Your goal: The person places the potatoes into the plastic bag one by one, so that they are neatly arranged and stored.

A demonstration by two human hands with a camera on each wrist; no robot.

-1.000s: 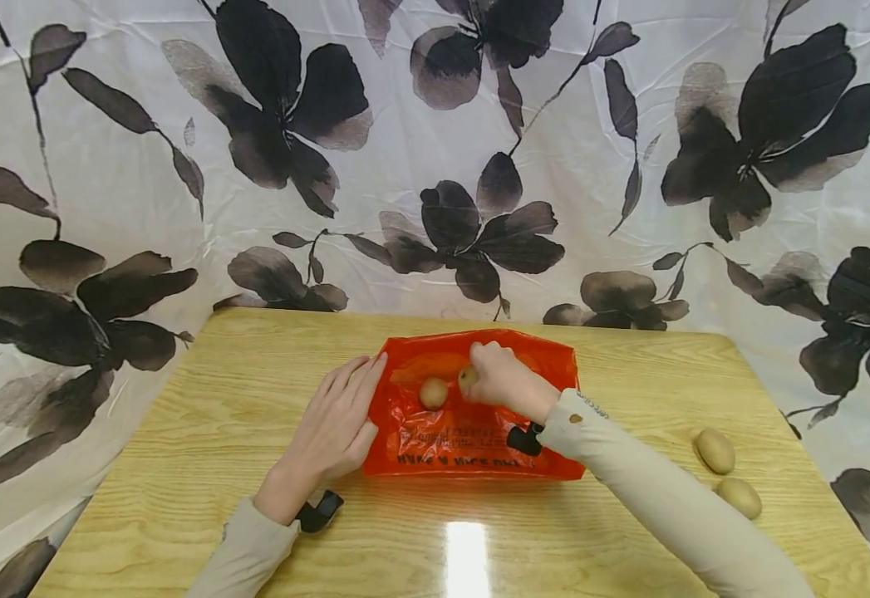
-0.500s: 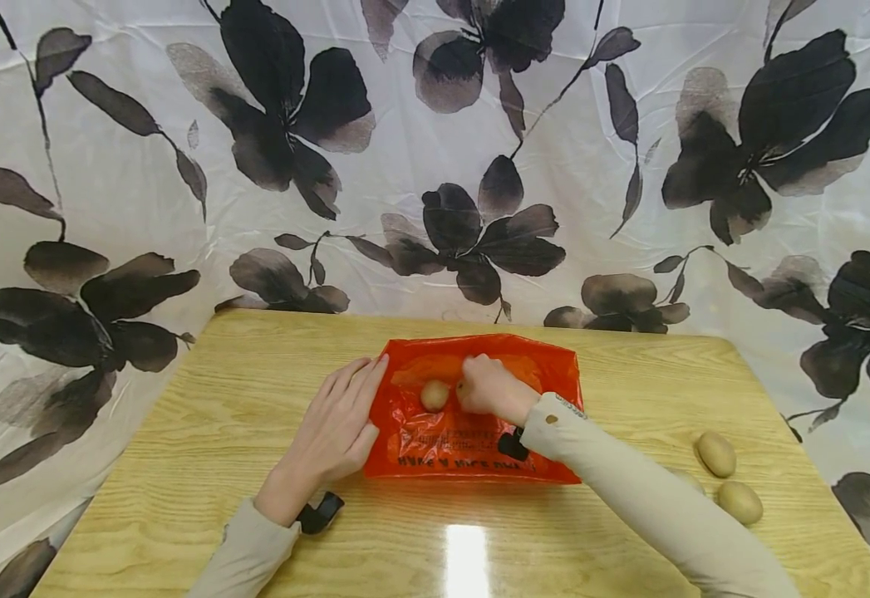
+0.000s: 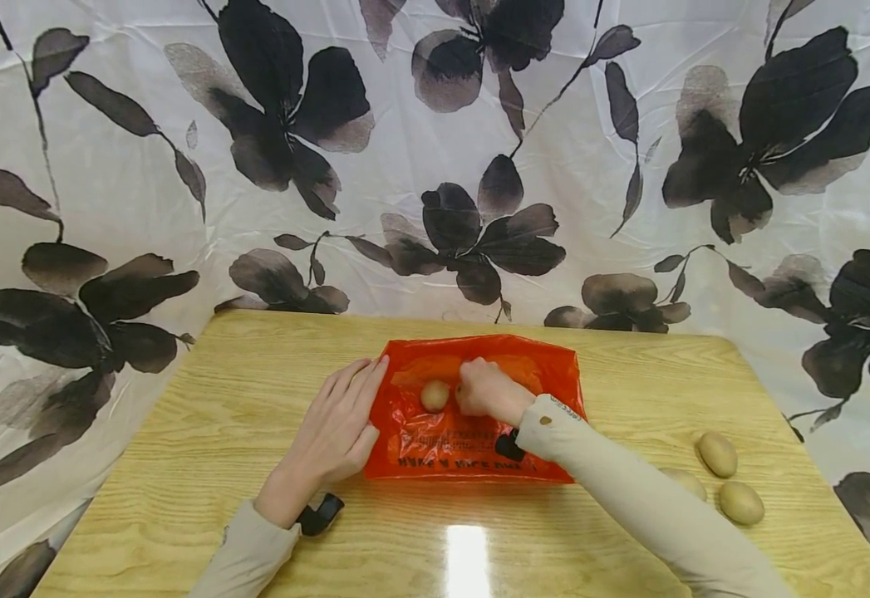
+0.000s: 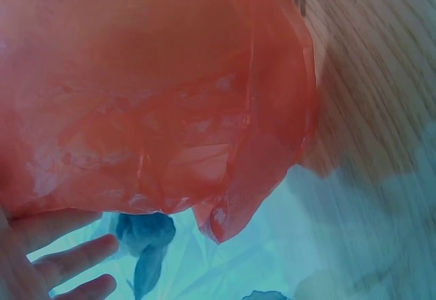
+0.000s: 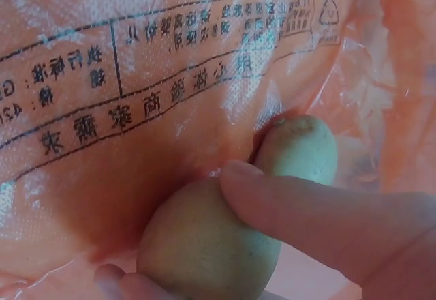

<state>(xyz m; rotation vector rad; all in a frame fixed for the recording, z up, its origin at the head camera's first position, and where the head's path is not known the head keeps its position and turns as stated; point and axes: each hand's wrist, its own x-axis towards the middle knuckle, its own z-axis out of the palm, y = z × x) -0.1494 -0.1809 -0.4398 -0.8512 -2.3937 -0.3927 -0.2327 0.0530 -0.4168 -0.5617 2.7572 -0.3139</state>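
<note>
A red plastic bag [image 3: 420, 349] with dark printing lies spread with its mouth facing me in the head view. Inside it rests a tan, oval kiwi [image 3: 435, 396]. My right hand [image 3: 483, 389] reaches into the bag and holds a second kiwi [image 5: 211, 245], thumb on its upper side and fingertips beneath. In the right wrist view, the other kiwi [image 5: 300, 146] shows just past the thumb. My left hand [image 3: 333, 423] lies along the bag's left edge. Its fingers [image 4: 75, 262] are straight, the uppermost touching the plastic in the left wrist view.
To the right on the wooden table [image 3: 255, 374] lie a kiwi [image 3: 717, 454], another kiwi [image 3: 741, 503] nearer me, and a third kiwi [image 3: 685, 482] partly hidden by my right sleeve [image 3: 629, 482]. A floral cloth [image 3: 382, 166] hangs behind the table.
My right hand has moved lower and slightly left inside the bag with its kiwi, beside the other one. The right sleeve's shift uncovers a third kiwi on the table. My left hand stays put.
</note>
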